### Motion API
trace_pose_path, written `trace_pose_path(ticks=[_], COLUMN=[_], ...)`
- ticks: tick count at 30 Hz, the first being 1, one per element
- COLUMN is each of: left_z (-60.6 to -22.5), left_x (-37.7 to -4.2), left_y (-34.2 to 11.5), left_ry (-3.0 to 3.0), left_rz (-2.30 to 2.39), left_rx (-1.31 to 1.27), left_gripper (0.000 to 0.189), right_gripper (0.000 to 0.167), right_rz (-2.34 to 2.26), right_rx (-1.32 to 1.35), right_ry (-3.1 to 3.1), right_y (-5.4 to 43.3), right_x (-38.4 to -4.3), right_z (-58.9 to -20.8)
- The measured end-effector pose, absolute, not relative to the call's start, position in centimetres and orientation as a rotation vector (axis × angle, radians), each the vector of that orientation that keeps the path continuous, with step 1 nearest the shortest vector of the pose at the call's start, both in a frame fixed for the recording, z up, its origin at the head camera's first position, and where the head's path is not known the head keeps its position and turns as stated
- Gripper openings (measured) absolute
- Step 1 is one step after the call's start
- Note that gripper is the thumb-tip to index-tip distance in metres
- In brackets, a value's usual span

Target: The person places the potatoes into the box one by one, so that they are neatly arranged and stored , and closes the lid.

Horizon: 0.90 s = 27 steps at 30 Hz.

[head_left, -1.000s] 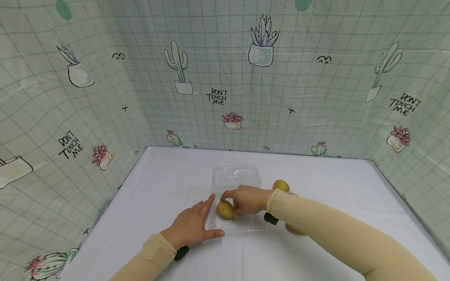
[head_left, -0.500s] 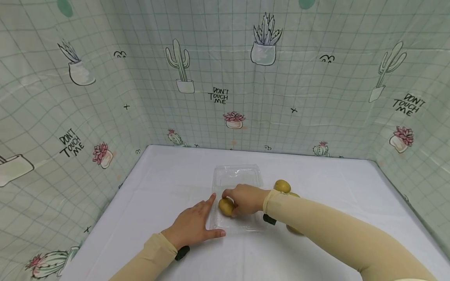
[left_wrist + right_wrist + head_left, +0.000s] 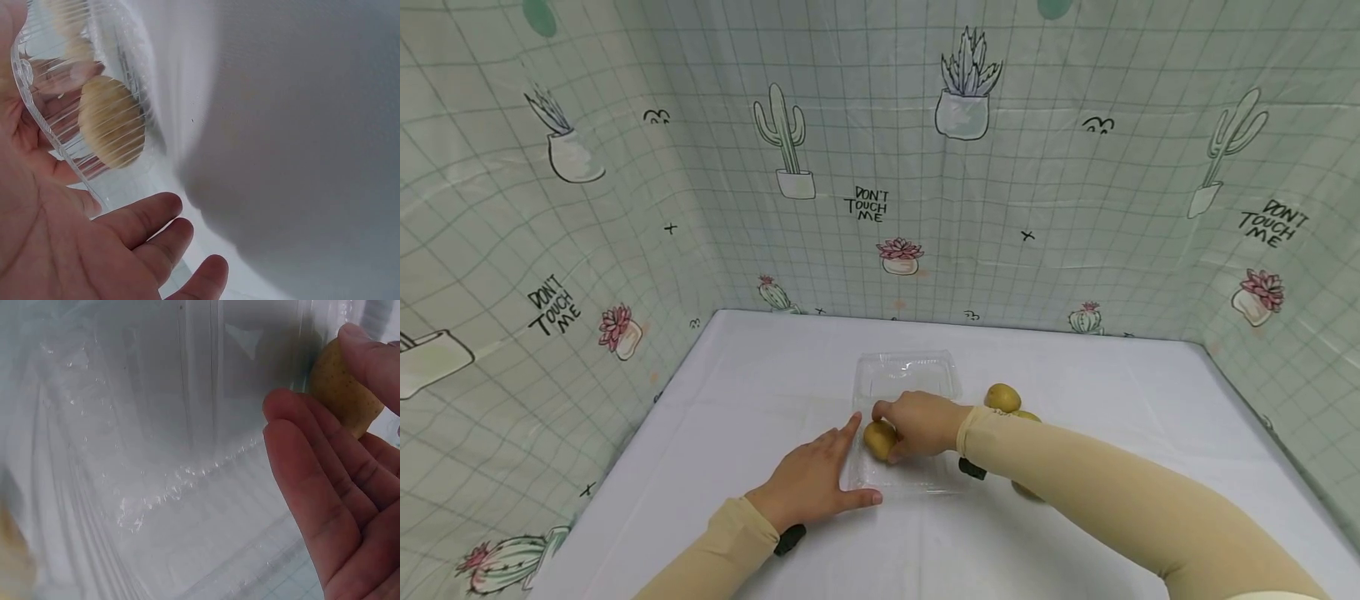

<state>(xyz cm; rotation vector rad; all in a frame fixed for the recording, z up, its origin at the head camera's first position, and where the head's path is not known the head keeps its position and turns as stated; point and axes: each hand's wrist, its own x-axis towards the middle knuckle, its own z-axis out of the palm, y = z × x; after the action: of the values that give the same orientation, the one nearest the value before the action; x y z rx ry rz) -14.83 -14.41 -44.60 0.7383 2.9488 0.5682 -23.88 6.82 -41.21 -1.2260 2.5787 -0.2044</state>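
Note:
A yellow-brown potato point(image 3: 878, 440) is in the left part of a clear plastic clamshell container point(image 3: 917, 479), whose lid point(image 3: 906, 375) lies folded back away from me. My right hand point(image 3: 925, 423) pinches this potato between thumb and fingers; the right wrist view shows the thumb on one side of the potato point(image 3: 337, 384) and fingertips on the other. Along the container's left side lies my left hand point(image 3: 812, 477), its fingers extended and thumb spread towards the near edge. Through the ribbed clear wall point(image 3: 69, 106) the left wrist view shows the potato point(image 3: 112, 125).
Right of the container, a potato point(image 3: 1002, 397) lies on the white table point(image 3: 1120, 417). Another potato point(image 3: 1027, 415) and a nearer potato point(image 3: 1028, 492) are partly hidden by my right forearm. A printed curtain point(image 3: 850, 267) encloses the table's back and sides.
The right hand and the potato have shifted slightly away from me inside the container. My left hand stays at its left side.

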Motion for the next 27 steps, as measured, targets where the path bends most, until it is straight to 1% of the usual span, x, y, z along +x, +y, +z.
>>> trace_pose_path(ticks=[9,15,20,22,27], left_z=[-44.6,-44.7,-44.8,-44.8,-44.7], left_x=[-14.9,-14.9,-15.0,-14.9,-14.8], left_y=[-14.4,-14.3,-14.3,-14.2,-14.3], left_ry=[2.931,2.939,2.935,2.936,2.943], left_rz=[0.566,0.540,0.524,0.526,0.542], left_rx=[0.725,0.712,0.685,0.684,0.708], left_gripper=[0.109,0.109,0.110,0.111,0.111], right_gripper=[0.060,0.062,0.057,0.055,0.051], right_rz=[-0.222,-0.269,-0.396,-0.464,-0.544], right_rx=[-1.186,-1.162,-1.126,-1.072,-0.977], right_ry=[2.566,2.553,2.571,2.576,2.605], right_y=[7.2,8.7,12.1,13.9,18.6], right_x=[-23.6,-23.8,-24.2,-24.0,-23.2], right_z=[-40.8,-39.0,-36.8,-36.0,-35.2])
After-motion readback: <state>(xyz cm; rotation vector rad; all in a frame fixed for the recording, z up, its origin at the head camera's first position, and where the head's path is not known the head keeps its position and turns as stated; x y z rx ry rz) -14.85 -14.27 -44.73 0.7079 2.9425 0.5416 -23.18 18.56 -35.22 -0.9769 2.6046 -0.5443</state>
